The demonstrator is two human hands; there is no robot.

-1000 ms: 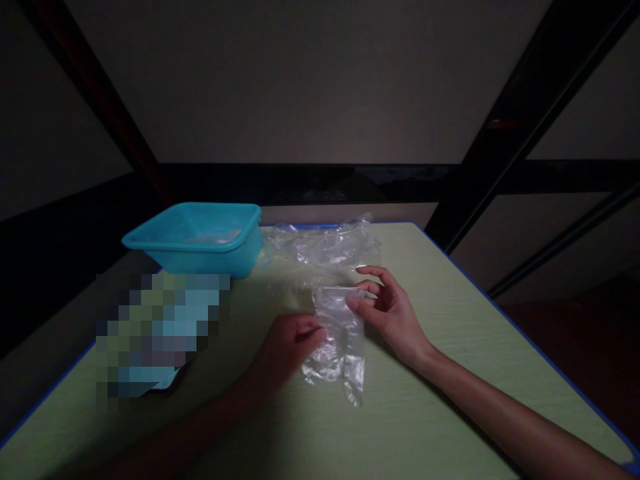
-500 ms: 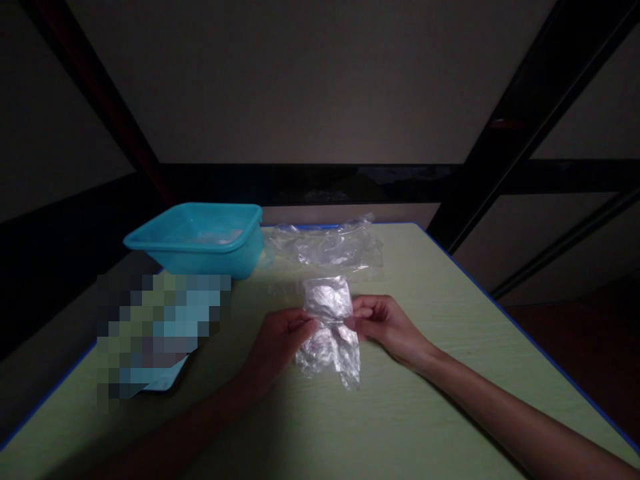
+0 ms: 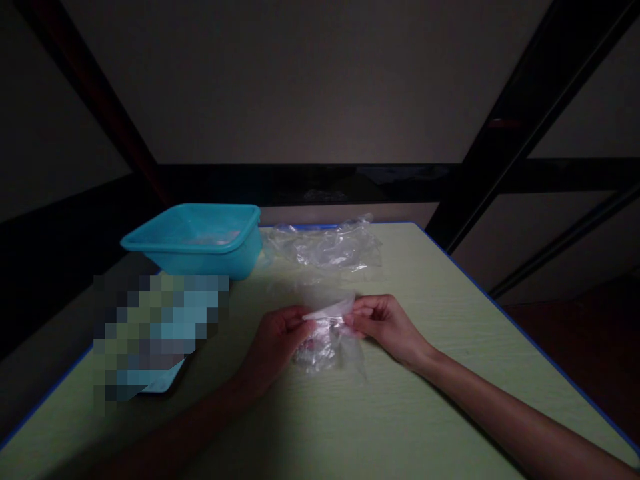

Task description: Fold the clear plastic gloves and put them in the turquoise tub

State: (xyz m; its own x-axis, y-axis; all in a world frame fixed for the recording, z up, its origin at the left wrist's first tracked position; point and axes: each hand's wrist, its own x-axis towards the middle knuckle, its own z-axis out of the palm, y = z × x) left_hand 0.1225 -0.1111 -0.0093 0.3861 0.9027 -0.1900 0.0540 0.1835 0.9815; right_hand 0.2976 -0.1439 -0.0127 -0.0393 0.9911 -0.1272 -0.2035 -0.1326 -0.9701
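Between my two hands, over the middle of the table, is a small crinkled clear plastic bag (image 3: 320,350) with shiny highlights. My left hand (image 3: 281,339) pinches its left edge between thumb and fingers. On the opposite edge, my right hand (image 3: 383,321) pinches it the same way. The top part of the bag shows as a pale, narrow slanting strip, while the lower part hangs loose toward me. Whether anything is inside the bag, I cannot tell.
Behind my hands lies a heap of clear plastic bags (image 3: 330,247). A turquoise basin (image 3: 220,257) stands at the back left, with something pale inside. A flat object, mostly pixelated, lies in front of it. The pale green table (image 3: 465,373) has a blue edge.
The bag's upper part, which stood up flat and silvery, has tipped into a thin slanted strip, and its loose lower part has shifted. Both hands keep their grip in nearly the same place.
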